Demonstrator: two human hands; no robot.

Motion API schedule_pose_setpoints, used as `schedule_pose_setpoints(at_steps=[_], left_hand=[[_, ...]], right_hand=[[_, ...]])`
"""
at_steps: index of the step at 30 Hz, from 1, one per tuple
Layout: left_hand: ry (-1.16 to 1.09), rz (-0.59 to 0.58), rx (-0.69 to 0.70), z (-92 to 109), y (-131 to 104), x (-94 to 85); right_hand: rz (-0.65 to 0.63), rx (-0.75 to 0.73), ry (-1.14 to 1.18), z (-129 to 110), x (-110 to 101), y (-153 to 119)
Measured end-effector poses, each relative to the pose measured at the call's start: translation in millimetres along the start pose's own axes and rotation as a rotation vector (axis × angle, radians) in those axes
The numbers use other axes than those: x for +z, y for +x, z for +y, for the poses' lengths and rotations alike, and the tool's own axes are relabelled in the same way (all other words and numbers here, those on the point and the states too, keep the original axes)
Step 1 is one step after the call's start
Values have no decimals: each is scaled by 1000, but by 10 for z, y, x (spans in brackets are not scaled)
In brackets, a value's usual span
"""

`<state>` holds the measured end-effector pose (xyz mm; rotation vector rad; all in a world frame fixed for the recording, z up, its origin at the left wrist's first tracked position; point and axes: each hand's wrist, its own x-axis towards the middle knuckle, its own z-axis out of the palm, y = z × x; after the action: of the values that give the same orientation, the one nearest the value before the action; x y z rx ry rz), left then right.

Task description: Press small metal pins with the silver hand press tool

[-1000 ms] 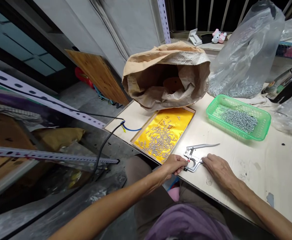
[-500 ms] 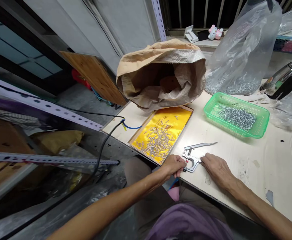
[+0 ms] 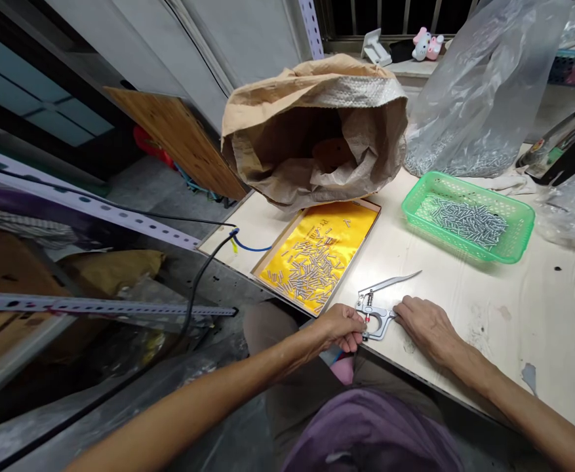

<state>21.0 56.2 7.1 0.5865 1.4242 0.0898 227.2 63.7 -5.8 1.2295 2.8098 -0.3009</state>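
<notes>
Silver hand pliers with a round jaw, a small spring and a red tip, like snap-fastener pliers, lie at the table's front edge. Their upper handle stands raised, away from the lower one. My right hand is closed on the lower handle's end, knuckles up. At the jaw, my left hand pinches with thumb and fingertips; whatever is between them is too small to make out. Just beyond my left hand, a shallow tray lined with yellow cloth bears many small metal springs.
A green plastic basket of small metal pieces stands to the right. Behind the tray gapes a big brown sack. A clear plastic bag and a kettle stand at the back right. Black cables hang at the left.
The handle's raised tip has shifted slightly left and the pliers have turned a little. Both hands keep their places at the jaw and the lower handle. The camera view has moved slightly.
</notes>
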Motion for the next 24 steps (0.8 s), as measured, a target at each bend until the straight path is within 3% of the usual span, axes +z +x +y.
schedule_pose_setpoints(at_steps=[4,9,17,24], left_hand=[[5,-11,-10,-49,5,2],[0,-29,-30,-97,40,-20],[15,-77,-45,-130,96,7],[20,-111,-28,-145,123,16]], right_hand=[[16,14,108,105,-98,75],[72,108,-79,280,-157,244],[147,-1,-84,573,-93,400],[137,-47,-107,537,-121,357]])
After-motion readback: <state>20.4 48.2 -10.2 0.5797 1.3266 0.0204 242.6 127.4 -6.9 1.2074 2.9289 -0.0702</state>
